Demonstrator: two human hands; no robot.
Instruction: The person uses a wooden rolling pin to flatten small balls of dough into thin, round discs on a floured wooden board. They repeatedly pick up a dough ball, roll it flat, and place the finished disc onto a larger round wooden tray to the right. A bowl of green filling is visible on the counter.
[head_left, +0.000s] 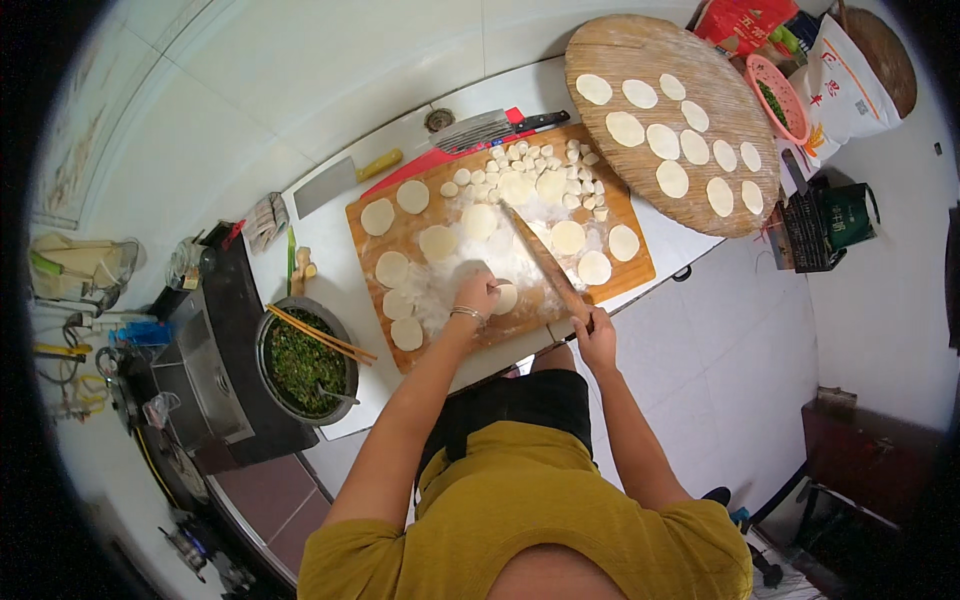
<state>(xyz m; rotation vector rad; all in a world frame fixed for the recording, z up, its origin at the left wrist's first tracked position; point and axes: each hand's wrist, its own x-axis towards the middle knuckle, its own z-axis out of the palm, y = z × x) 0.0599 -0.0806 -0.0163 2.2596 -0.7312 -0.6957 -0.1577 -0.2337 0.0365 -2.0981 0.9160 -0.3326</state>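
Observation:
My right hand (597, 340) is closed around the near end of a long wooden rolling pin (548, 262), which slants across the floured wooden board (635, 255). Just left of the pin, my left hand (477, 292) has its fingers curled at the edge of a small round dough wrapper (507, 298). Other flat wrappers lie along the board's left side, one of them a wrapper (391, 268) close to the edge, and more sit to the right of the pin. Small dough pieces (545, 160) cluster at the back right of the board, among loose flour.
At the back right, a round woven tray (610, 75) holds several wrappers. A bowl of chopped green filling (305, 370), with chopsticks (325, 335) across it, stands at left. Behind the board lie a cleaver (325, 188) and another knife (475, 132). A pink basket (785, 95) is far right.

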